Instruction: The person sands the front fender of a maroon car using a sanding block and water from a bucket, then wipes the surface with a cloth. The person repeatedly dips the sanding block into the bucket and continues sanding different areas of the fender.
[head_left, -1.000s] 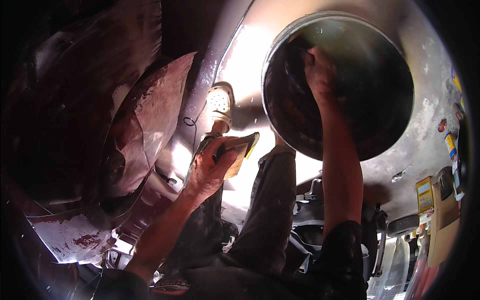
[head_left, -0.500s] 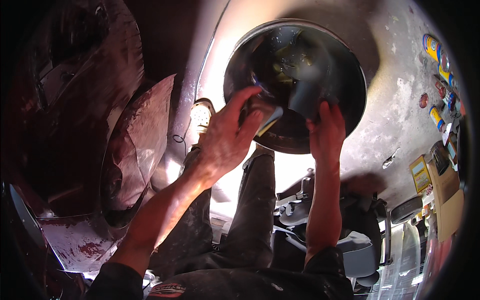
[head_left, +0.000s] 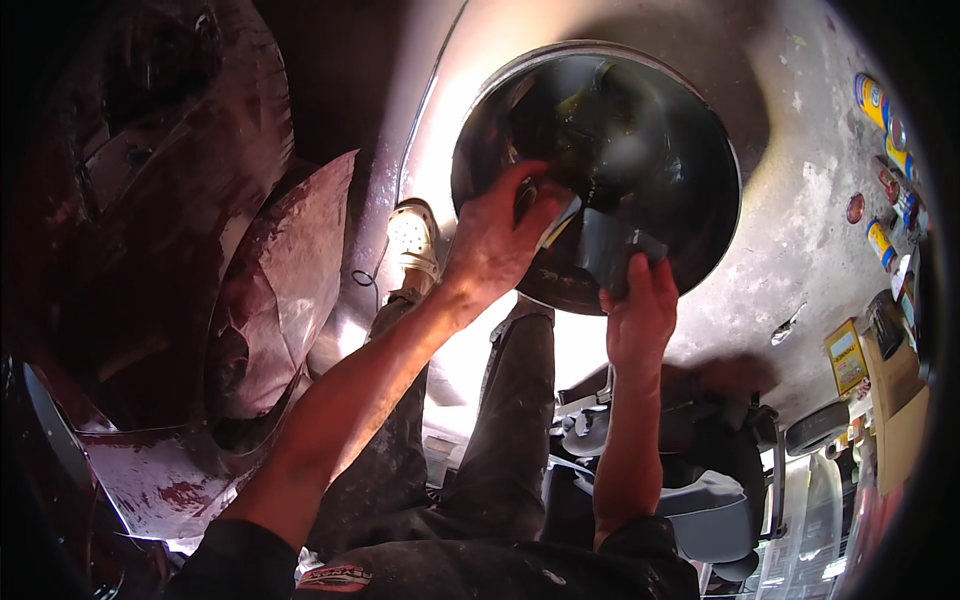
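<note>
A wide black round tub (head_left: 705, 220) stands on the floor in front of me, its inside dark and glinting. Over its near side my left hand (head_left: 497, 238) is closed around a small flat block (head_left: 562, 222) with a pale face and a yellowish edge; its exact kind is unclear. My right hand (head_left: 642, 305) pinches a dark grey sheet (head_left: 605, 250), which looks like sandpaper, beside the block. The two held things are close together; whether they touch cannot be made out. A greenish-yellow shape (head_left: 570, 108) shows deeper in the tub.
Dented reddish body panels (head_left: 285, 270) stand at the left. A thin cable (head_left: 410, 140) runs along the floor near my pale clog (head_left: 413, 235). Yellow-and-blue cans (head_left: 872, 100), a yellow box (head_left: 846, 357) and cardboard (head_left: 900, 430) line the right. A grey-black wheeled seat (head_left: 705, 510) is at lower right.
My left hand has moved right with the block, toward the sheet. My right hand has moved slightly down and left with the sheet, which now appears bent over.
</note>
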